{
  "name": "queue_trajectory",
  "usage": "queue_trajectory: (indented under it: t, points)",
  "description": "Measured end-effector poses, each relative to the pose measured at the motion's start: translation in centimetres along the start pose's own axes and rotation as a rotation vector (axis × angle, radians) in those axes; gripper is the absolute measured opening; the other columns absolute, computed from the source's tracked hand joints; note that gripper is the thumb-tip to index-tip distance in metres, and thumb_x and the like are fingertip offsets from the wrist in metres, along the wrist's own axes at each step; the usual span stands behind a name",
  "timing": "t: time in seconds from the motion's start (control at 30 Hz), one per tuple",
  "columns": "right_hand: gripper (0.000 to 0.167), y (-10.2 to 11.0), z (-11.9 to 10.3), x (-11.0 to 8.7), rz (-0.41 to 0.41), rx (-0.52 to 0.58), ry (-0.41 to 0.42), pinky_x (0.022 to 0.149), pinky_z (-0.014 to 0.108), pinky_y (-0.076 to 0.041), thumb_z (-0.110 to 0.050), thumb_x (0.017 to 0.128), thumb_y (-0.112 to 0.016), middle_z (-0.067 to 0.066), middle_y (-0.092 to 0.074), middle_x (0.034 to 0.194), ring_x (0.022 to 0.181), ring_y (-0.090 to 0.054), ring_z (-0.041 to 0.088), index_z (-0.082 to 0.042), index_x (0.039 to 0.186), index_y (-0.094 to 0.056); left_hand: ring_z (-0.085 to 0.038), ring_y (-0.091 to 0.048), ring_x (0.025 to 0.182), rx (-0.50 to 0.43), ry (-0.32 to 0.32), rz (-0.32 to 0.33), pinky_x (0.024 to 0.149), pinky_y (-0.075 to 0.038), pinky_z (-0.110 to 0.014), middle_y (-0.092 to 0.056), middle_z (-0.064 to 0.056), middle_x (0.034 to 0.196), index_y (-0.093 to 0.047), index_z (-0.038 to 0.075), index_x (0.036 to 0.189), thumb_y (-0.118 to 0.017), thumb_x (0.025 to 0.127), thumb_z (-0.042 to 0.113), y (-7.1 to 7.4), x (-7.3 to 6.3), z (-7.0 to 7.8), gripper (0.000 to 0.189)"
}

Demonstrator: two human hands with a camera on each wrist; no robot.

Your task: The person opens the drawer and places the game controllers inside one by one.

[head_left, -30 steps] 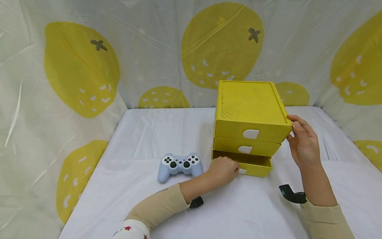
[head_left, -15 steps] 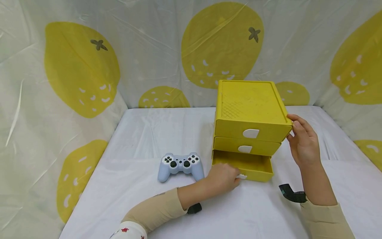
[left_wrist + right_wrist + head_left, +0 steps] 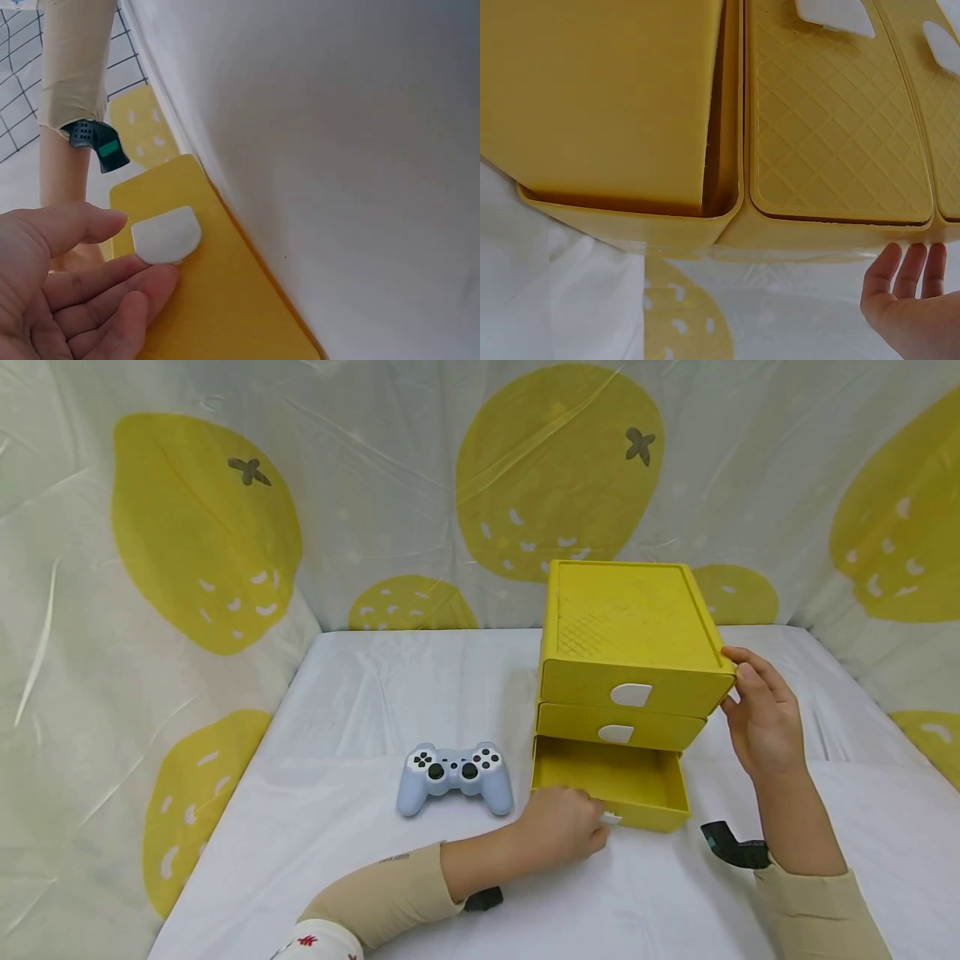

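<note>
- Change: the bottom drawer (image 3: 652, 817) projects farther from the yellow cabinet (image 3: 637, 614) than it did half a second ago. The extraction in hand is judged well advanced; full travel cannot be confirmed.
- Location: the cabinet stands on the white worktop (image 3: 360, 693), toward the person's right. The bottom drawer is its lowest tier; the two upper drawers are seated.
- Orientation: the bottom drawer points toward the person. Its front runs lengthwise left to right; its overall long axis cannot be told, the rear being inside the cabinet.
- Left hand (image 3: 562, 822): fingers curled at the white tab (image 3: 166, 236), apparently hooked behind it; thumb apart.
- Right hand (image 3: 768, 718): fingers extended, slightly spread, tips touching the cabinet's right side.
- Adjacent item: game controller (image 3: 453, 777), left of the cabinet, apart from it.
</note>
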State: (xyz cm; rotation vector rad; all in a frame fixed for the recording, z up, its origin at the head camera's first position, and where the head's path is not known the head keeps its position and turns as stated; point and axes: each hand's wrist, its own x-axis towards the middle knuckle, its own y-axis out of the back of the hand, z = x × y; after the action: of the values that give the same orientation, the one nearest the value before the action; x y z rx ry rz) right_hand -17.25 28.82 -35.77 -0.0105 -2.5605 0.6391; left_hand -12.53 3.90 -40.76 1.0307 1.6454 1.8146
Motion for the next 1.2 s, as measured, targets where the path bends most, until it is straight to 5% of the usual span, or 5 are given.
queue_trajectory:
  t: [0.33,0.87,1.2]
  points:
    - [0.028,-0.1,0.1,0.0,0.015,-0.008,0.0,0.094,0.028,-0.042,-0.006,0.103,-0.046,0.009,-0.056,0.116,0.11,-0.051,0.021,0.006,0.124,-0.06,-0.003,-0.05,0.054,0.031,-0.02,-0.037,0.044,-0.038,-0.017,-0.058,0.009,0.064,-0.067,0.017,0.077,-0.069,0.089,0.03,0.3,-0.8,0.5,0.018]
    - [0.027,-0.2,0.1,0.0,0.028,-0.015,-0.007,0.094,0.028,-0.042,-0.007,0.102,-0.047,0.009,-0.056,0.117,0.111,-0.051,0.021,0.004,0.123,-0.062,-0.002,-0.049,0.049,0.17,-0.058,0.004,0.041,-0.038,-0.018,-0.055,0.012,0.059,-0.063,0.024,0.069,-0.073,0.085,0.022,0.3,-1.9,1.3,0.019]
    - [0.028,-0.2,0.1,0.0,0.036,-0.011,-0.009,0.094,0.028,-0.043,-0.007,0.102,-0.047,0.009,-0.056,0.117,0.112,-0.051,0.021,0.004,0.123,-0.062,0.0,-0.047,0.05,0.07,-0.09,-0.063,0.044,-0.036,-0.014,-0.059,0.011,0.063,-0.071,0.021,0.081,-0.071,0.089,0.024,0.9,-2.7,1.7,0.009]
